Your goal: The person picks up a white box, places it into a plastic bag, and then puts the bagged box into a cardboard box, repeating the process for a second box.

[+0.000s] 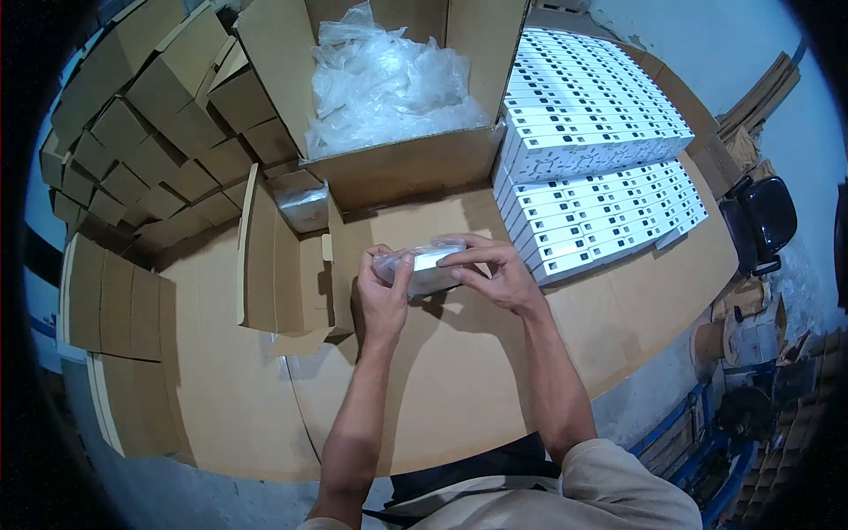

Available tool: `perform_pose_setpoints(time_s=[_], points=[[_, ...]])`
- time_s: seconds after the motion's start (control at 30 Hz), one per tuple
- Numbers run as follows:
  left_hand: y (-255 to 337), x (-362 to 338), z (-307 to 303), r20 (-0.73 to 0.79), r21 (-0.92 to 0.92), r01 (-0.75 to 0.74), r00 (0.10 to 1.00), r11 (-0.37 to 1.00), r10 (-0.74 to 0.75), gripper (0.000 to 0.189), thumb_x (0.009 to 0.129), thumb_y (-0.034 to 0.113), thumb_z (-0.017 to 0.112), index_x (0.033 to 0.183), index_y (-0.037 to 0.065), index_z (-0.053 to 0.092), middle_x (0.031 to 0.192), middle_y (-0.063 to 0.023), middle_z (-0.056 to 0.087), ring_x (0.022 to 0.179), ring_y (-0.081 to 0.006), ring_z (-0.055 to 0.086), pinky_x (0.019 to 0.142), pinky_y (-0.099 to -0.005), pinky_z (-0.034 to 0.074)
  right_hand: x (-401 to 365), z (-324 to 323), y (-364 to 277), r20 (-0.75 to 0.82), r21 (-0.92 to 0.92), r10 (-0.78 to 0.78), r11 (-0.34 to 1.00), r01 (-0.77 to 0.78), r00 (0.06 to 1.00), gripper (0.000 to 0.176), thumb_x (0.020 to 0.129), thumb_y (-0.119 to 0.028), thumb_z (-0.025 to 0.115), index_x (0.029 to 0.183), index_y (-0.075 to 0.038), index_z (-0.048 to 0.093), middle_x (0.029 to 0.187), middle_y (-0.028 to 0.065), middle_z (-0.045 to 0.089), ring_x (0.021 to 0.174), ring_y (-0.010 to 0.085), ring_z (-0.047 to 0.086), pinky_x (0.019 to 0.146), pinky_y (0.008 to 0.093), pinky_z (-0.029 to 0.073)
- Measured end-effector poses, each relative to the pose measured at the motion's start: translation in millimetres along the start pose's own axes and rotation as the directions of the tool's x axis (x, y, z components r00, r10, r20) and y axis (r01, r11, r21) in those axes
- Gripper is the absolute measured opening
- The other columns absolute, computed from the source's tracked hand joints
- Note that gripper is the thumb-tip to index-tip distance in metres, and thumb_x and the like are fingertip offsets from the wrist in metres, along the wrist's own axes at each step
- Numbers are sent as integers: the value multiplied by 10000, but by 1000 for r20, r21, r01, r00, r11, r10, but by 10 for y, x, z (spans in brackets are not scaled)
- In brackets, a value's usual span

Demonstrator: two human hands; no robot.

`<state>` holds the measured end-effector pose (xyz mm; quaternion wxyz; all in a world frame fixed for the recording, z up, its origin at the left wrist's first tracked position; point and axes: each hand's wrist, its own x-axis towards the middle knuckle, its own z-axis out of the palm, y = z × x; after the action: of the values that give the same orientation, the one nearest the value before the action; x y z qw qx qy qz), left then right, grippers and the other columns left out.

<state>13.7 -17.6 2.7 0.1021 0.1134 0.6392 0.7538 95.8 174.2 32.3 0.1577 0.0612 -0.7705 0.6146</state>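
Between my hands, above the table, is a silver-white block in a clear plastic bag (pixel 430 279). My left hand (pixel 385 293) pinches the bag's left end between thumb and fingers. On the other side, my right hand (pixel 497 272) grips its right end, fingers over the top and thumb near the front. What the block is I cannot make out. Just left of my left hand stands an open narrow cardboard box (pixel 269 283). A plastic-wrapped silver item (pixel 305 210) sits at the far end of that box.
A large carton (pixel 406 172) full of clear plastic bags (pixel 389 84) stands at the back. Stacked white parts with square cutouts (pixel 592 212) fill the right side. Many cardboard boxes (pixel 168 124) are piled at the left, with more boxes (pixel 115 300) along the left table edge.
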Motion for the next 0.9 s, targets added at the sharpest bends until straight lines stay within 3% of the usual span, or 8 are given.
perform_pose_setpoints(time_s=[0.13,0.4,0.5,0.57,0.63,0.7,0.8,0.9], points=[[-14,-2,-3,10,6,-14,1000,1000,14,277,997,201,729,1126,54,532,998,-49,640,919,-114,607,772,-276,521,11,0,3,18,-57,161,986,-159,987,272,884,-40,782,1149,-99,799,1125,121,771,1064,236,703,938,365,555],[14,-25,7,24,46,-93,995,995,92,292,995,182,723,1154,48,519,1000,-65,647,907,-119,610,762,-279,524,24,42,3,-39,-75,124,989,-127,992,316,881,-34,791,1195,-64,766,1074,67,772,931,136,674,796,288,535],[118,-121,105,-77,107,-169,981,980,178,332,967,127,735,1201,48,513,1018,-96,663,979,-169,629,865,-330,516,25,22,-50,-28,-71,187,979,-189,982,294,878,-32,794,1170,-39,761,1040,40,767,907,107,657,759,259,515],[74,-143,147,-163,329,-447,841,832,517,336,938,108,747,1198,65,539,1034,-98,671,1038,-212,632,955,-378,483,28,25,-77,-32,-69,215,974,-217,976,280,873,-34,799,1150,-32,760,1016,32,763,900,106,658,758,257,514],[55,-182,118,-42,550,-604,670,577,741,341,913,96,760,1195,79,569,1074,-90,675,1073,-243,625,1018,-421,451,22,32,-92,-50,-69,223,972,-226,974,265,870,-30,797,1132,-25,758,996,26,758,895,105,660,757,256,512],[84,-237,32,244,683,-685,540,252,805,343,893,93,774,1191,90,605,1136,-72,673,1083,-263,609,1054,-459,422,25,16,-80,-31,-71,198,977,-199,980,276,878,-33,794,1151,-19,752,1049,73,759,928,151,714,809,288,582],[161,-276,59,406,691,-705,560,159,722,265,868,92,785,1110,100,677,1132,-28,710,1100,-278,616,1078,-472,418,19,5,-49,-23,-103,161,981,-163,987,280,884,-39,791,1160,-16,748,1074,98,757,950,175,739,836,305,617],[146,-229,104,371,719,-663,618,206,693,231,851,100,796,1065,110,708,1120,-6,735,1100,-270,627,1097,-475,407,18,-3,-44,-13,-133,137,982,-138,990,275,886,-45,790,1157,-17,748,1069,99,755,960,174,736,836,305,616]])
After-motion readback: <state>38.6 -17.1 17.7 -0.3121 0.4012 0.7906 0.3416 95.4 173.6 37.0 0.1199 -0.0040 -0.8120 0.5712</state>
